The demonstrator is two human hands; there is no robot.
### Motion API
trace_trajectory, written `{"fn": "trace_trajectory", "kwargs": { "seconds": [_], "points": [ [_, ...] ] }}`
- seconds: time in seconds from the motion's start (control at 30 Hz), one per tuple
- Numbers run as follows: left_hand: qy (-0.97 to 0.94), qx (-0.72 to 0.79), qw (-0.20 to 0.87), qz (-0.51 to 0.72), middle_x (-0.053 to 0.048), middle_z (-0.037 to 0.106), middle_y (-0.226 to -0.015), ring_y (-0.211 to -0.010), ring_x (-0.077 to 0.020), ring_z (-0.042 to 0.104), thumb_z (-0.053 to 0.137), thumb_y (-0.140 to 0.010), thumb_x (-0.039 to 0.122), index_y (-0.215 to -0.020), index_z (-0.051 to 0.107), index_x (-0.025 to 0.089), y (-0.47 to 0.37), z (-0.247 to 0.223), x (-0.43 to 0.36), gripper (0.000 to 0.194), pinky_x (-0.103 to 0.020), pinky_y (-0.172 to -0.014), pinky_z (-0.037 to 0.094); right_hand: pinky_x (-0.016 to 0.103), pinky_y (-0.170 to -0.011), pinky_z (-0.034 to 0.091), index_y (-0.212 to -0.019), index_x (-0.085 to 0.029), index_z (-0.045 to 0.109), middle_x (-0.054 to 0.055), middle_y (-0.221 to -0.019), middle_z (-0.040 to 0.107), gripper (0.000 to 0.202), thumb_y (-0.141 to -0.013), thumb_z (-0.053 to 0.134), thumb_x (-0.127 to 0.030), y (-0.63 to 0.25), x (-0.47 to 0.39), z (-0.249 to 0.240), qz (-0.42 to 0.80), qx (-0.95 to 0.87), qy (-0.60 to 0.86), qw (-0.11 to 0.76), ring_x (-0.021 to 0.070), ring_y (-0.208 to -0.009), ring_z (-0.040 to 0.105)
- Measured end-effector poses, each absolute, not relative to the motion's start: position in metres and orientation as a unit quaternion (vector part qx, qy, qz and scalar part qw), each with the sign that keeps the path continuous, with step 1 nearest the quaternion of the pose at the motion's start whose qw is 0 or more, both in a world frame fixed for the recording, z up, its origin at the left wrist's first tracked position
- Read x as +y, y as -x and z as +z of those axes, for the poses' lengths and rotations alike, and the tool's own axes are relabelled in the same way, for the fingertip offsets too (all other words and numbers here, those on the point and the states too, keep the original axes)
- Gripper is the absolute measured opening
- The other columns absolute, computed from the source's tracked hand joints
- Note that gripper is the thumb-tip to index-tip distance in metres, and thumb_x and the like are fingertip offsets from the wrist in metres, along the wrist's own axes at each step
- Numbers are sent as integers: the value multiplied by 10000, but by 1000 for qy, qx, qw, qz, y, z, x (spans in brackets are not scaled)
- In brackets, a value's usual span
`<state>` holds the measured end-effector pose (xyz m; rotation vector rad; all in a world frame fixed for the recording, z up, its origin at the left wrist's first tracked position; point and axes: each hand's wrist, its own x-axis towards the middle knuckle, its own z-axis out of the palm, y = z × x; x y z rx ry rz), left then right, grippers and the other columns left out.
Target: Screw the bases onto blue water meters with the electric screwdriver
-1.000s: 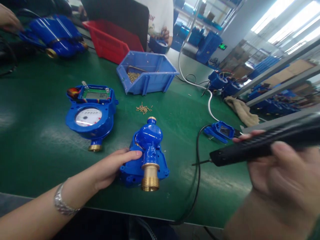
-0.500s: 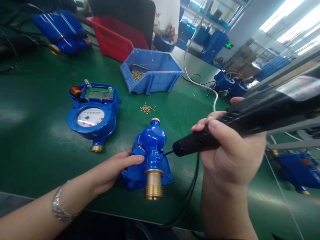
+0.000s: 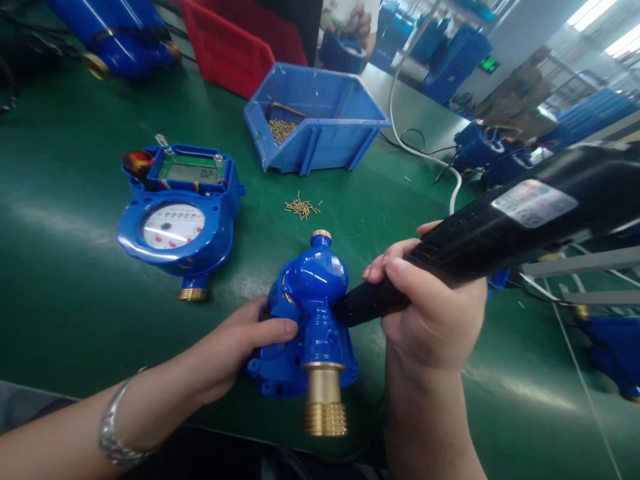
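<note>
A blue water meter (image 3: 320, 280) with brass threaded ends lies pipe side up on the green table, near its front edge. My left hand (image 3: 250, 343) grips the meter's left side, thumb on top and the other fingers mostly hidden beneath. In my right hand (image 3: 433, 303) is a black electric screwdriver (image 3: 460, 230), fingers wrapped round its body. The screwdriver's nose meets the right side of the meter beside the pipe, and its bit is hidden there. Beyond the meter lies a small heap of brass screws (image 3: 301, 207).
A second water meter (image 3: 180, 213) stands at left, its dial and small display upward. Behind are a blue bin (image 3: 345, 143) holding screws and a red bin (image 3: 225, 53). More blue meters (image 3: 120, 40) lie at back left. A co-worker's hand (image 3: 360, 23) shows at the back.
The screwdriver has moved left and in against the meter, so its bit no longer shows. My left hand keeps its hold. The whole view has shifted slightly.
</note>
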<state>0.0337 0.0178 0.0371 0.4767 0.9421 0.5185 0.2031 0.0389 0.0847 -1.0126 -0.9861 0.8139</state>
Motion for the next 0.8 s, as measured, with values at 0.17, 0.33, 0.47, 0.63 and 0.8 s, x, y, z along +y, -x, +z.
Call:
{"fn": "trace_trajectory", "kwargs": {
  "seconds": [0.17,0.33,0.47,0.63,0.8],
  "points": [
    [-221,456,827,244,-116,686,-1029,-910,-266,649,754,-597,326,-1127,504,132,-36,36,16,617,-327,-758,524,266,-492,459,-885,-180,489,-66,-561,578,303,-631,598,-55,-205,37,82,348,-423,458,700,122,-456,543],
    [-237,442,832,237,-107,688,-1023,-931,-260,644,729,-633,327,-1128,511,137,-35,37,16,573,-319,-767,520,261,-487,462,-879,-183,483,-72,-551,573,308,-624,598,-53,-204,36,79,340,-420,459,705,119,-450,539],
    [-257,438,831,226,-77,698,-1003,-934,-227,645,719,-666,317,-1107,536,148,-33,38,17,506,-286,-774,517,254,-463,456,-892,-176,476,-74,-532,576,343,-596,599,-53,-204,41,79,330,-411,453,719,123,-431,537],
    [-267,447,816,250,-73,714,-931,-797,-191,658,715,-646,323,-1040,581,133,-33,37,16,458,-272,-724,517,281,-484,461,-993,-162,496,-70,-533,586,459,-564,619,-56,-209,39,88,387,-454,416,686,136,-438,542],
    [-274,449,810,260,-100,702,-969,-807,-215,653,735,-599,309,-1065,563,121,-37,35,15,531,-300,-722,516,315,-548,475,-1001,-176,529,-54,-576,610,461,-573,622,-31,-214,30,102,377,-501,401,668,147,-492,564]
  ]
}}
